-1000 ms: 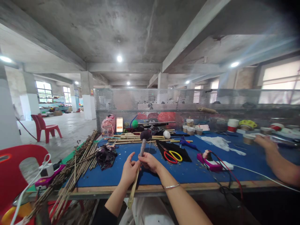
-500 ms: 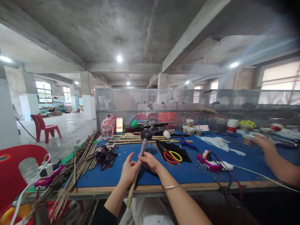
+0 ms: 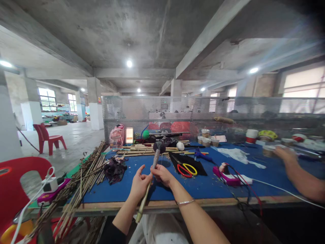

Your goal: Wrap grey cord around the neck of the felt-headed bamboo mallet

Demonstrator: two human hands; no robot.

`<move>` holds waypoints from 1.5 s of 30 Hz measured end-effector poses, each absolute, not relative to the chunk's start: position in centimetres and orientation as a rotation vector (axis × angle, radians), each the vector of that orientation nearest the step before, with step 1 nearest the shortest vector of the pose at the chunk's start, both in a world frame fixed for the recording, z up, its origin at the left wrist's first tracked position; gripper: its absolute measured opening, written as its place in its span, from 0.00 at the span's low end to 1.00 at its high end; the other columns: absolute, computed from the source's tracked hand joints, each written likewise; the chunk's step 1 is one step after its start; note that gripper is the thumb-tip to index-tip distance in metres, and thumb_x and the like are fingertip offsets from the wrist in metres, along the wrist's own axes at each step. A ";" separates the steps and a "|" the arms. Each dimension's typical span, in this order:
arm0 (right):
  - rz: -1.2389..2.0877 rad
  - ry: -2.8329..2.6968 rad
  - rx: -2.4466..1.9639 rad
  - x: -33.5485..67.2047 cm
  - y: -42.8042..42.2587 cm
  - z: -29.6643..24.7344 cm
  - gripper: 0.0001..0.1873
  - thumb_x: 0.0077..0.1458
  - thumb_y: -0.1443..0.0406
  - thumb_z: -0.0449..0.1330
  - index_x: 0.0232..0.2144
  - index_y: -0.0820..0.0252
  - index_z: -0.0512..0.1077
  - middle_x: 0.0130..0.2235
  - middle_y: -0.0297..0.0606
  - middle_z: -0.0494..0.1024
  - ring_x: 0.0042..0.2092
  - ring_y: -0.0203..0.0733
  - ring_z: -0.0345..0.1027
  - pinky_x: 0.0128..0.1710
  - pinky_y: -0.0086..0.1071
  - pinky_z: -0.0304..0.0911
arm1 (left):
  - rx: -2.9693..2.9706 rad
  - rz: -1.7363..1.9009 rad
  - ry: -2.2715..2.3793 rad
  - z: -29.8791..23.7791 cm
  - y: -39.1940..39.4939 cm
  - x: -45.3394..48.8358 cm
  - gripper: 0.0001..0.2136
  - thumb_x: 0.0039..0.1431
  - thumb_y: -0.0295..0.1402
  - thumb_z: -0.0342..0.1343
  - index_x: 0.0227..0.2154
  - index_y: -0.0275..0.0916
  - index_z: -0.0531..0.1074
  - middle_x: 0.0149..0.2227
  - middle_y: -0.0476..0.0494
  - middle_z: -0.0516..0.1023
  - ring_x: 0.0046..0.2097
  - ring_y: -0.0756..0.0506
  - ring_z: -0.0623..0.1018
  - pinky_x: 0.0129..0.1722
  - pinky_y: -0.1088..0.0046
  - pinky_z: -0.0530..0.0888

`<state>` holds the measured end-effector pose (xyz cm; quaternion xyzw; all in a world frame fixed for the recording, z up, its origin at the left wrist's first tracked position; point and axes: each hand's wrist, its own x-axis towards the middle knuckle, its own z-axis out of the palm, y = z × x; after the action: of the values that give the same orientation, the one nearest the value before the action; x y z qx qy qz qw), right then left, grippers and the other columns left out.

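Observation:
A bamboo stick [image 3: 142,206] slants up and away from me over the table's front edge. Grey wrapping [image 3: 155,159] covers its upper part, and a dark rounded head [image 3: 159,147] tops it. My left hand [image 3: 139,183] pinches the stick just below the wrapping, index finger raised. Against the wrapping's lower end, my right hand [image 3: 162,174] closes its fingertips on the same stick. To the right, scissors [image 3: 186,170] with red and yellow handles lie on black cloth [image 3: 201,166]. Crumpled dark fabric [image 3: 114,170] sits to the left.
Dry stalks [image 3: 83,183] overhang the table's left front edge. A blue glue gun [image 3: 203,155] and a purple power strip [image 3: 227,177] with trailing cords lie rightward. Another person's hand [image 3: 285,154] reaches among cups at far right. Perforated metal panel [image 3: 142,112] stands behind.
The stick's lower end has shifted slightly left and up, and its head has tipped a little. Both hands keep nearly the same place on it.

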<state>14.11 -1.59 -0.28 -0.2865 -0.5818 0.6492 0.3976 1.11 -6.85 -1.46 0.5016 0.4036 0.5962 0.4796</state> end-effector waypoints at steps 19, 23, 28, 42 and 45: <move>1.669 -1.492 -0.723 14.0 -1.4 -0.6 0.21 0.38 0.57 0.65 0.29 0.61 0.61 0.14 0.22 0.59 0.14 0.25 0.47 0.13 0.24 0.33 | 1.245 1.406 0.945 -1.7 -7.0 1.3 0.36 0.48 0.42 0.55 0.57 0.33 0.48 0.21 0.52 0.71 0.20 0.51 0.71 0.19 0.79 0.63; 1.666 -1.491 -0.729 14.0 -1.4 -0.6 0.20 0.38 0.56 0.65 0.28 0.61 0.60 0.15 0.22 0.59 0.13 0.24 0.44 0.13 0.24 0.33 | 1.302 1.461 1.004 -2.0 -6.5 1.3 0.34 0.45 0.39 0.59 0.53 0.31 0.55 0.20 0.53 0.69 0.21 0.53 0.69 0.22 0.79 0.63; 1.660 -1.479 -0.729 14.0 -1.3 -0.7 0.20 0.38 0.57 0.65 0.28 0.61 0.60 0.15 0.22 0.59 0.13 0.23 0.41 0.14 0.24 0.32 | 1.321 1.524 1.080 -2.1 -6.4 1.1 0.36 0.38 0.35 0.64 0.52 0.30 0.57 0.19 0.56 0.67 0.21 0.54 0.68 0.22 0.80 0.63; 1.608 -1.480 -0.758 14.0 -1.4 -0.5 0.20 0.38 0.57 0.65 0.27 0.60 0.59 0.15 0.21 0.58 0.14 0.23 0.42 0.14 0.24 0.33 | 1.342 1.514 1.077 -2.1 -6.6 1.2 0.35 0.40 0.36 0.62 0.52 0.31 0.56 0.19 0.55 0.68 0.21 0.54 0.68 0.23 0.80 0.63; 1.605 -1.477 -0.747 14.0 -1.4 -0.5 0.20 0.38 0.57 0.65 0.27 0.60 0.59 0.14 0.20 0.57 0.14 0.23 0.41 0.14 0.24 0.33 | 1.308 1.505 1.072 -2.0 -6.6 1.2 0.36 0.42 0.37 0.61 0.53 0.30 0.54 0.18 0.55 0.69 0.20 0.53 0.68 0.21 0.80 0.63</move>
<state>13.98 -1.40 -0.47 -0.2962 -0.5855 0.6363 0.4058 1.19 -6.61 -1.98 0.5232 0.4287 0.6019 0.4247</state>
